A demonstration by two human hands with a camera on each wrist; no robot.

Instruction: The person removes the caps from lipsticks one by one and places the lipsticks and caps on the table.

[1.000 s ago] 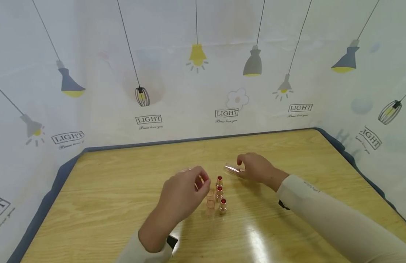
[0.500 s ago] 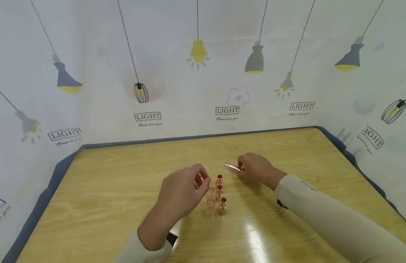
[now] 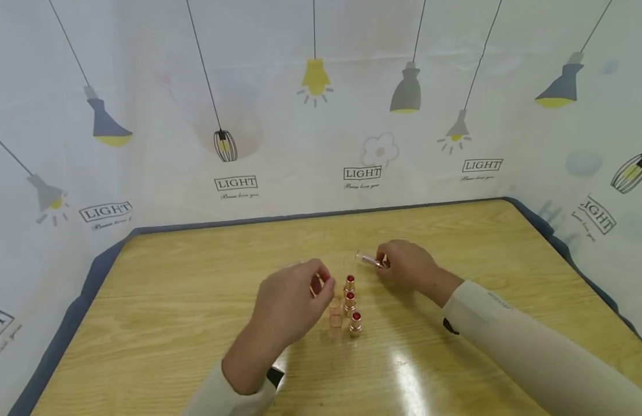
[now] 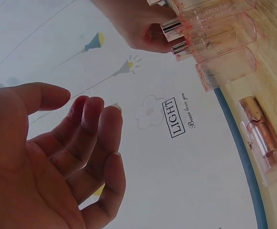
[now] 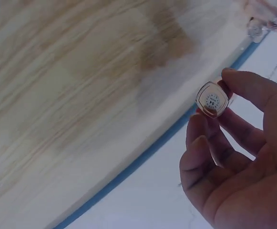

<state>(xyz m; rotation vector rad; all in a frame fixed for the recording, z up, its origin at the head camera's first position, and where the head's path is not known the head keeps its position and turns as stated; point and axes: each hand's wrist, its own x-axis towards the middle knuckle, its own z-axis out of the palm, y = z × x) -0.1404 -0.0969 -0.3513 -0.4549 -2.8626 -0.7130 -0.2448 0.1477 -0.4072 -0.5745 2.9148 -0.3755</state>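
My right hand (image 3: 410, 266) pinches a capped lipstick (image 3: 369, 259) by its base, the clear cap pointing left. In the right wrist view, the round label on the square lipstick base (image 5: 211, 101) faces the camera between thumb and fingers. Three uncapped lipsticks with red tips stand in a row in the middle, the nearest lipstick (image 3: 355, 325) in front. Beside them, clear pinkish caps (image 3: 335, 321) stand upright, partly hidden by my left hand (image 3: 284, 303). That hand hovers just left of the caps, fingers loosely bent, nothing between them in the left wrist view.
Another capped lipstick (image 4: 264, 138) lies on the table in the left wrist view, mostly hidden behind my left hand in the head view. The wood-grain table (image 3: 196, 277) ends at a blue-edged, lamp-printed backdrop (image 3: 279, 127).
My right thumb has come down onto the lipstick, and the hand now pinches it. Its capped end has turned slightly. My left hand has stayed almost in place.
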